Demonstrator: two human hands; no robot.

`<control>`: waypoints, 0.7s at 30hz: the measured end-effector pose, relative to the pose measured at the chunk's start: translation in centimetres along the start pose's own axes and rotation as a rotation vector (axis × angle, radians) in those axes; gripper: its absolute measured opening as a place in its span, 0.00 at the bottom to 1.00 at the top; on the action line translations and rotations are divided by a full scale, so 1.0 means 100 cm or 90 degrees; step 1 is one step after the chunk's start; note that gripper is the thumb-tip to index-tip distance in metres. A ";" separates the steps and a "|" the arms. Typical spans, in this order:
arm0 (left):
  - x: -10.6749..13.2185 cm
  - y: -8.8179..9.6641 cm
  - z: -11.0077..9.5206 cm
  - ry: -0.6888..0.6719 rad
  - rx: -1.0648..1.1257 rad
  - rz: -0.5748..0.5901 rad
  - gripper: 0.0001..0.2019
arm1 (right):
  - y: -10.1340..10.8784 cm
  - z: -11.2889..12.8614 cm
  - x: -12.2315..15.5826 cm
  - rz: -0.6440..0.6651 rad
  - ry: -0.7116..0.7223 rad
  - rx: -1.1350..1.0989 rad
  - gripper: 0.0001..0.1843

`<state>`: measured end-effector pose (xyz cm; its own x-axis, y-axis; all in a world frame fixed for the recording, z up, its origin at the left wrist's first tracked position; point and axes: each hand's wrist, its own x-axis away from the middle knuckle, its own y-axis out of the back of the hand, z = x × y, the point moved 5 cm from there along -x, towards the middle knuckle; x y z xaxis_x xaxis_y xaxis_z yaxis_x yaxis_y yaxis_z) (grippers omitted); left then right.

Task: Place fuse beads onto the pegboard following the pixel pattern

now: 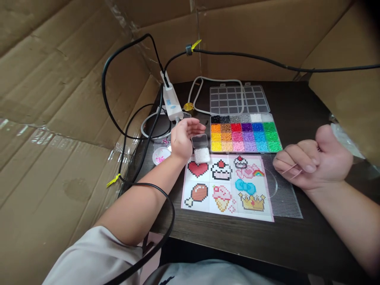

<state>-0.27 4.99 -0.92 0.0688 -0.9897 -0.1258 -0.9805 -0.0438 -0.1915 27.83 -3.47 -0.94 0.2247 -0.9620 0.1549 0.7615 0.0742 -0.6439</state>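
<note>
My left hand point(187, 136) is turned on its side with the fingers loosely curled and nothing seen in it. Beside it stands a small clear box with white beads point(202, 155), its lid raised. Over to the right, my right hand point(314, 160) is closed on thin pink tweezers point(292, 170), whose two tips poke out below the fingers. Between the hands lies a pattern sheet point(209, 200) with pixel pictures of a heart, a cupcake, an ice cream and a crown. A clear pegboard point(286, 198) shows from under its right side. Behind them is an open sorting box of coloured beads point(246, 132).
A white dish point(162, 156) with pink beads sits left of my forearm. A white power strip point(172, 105) and a pale cable point(192, 95) lie at the back. A black cable point(103, 91) loops over my left arm. Cardboard walls point(252, 35) surround the dark table point(202, 231).
</note>
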 end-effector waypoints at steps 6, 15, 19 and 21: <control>-0.001 -0.006 0.004 0.087 0.051 0.072 0.21 | -0.005 0.002 -0.001 -0.011 0.013 -0.008 0.44; 0.002 -0.014 0.001 0.130 0.088 0.123 0.18 | 0.002 0.000 -0.001 -0.109 0.034 -0.038 0.20; 0.003 -0.017 -0.001 0.151 0.092 0.134 0.15 | -0.001 0.000 0.002 -0.063 0.030 -0.041 0.14; 0.003 -0.017 -0.001 0.156 0.092 0.145 0.15 | -0.002 0.000 0.003 -0.046 0.024 -0.037 0.15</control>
<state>1.42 4.77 -0.52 -0.2120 -0.9759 0.0525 -0.9284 0.1843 -0.3226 27.72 -3.79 -0.72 0.1467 -0.9735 0.1757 0.7384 -0.0104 -0.6743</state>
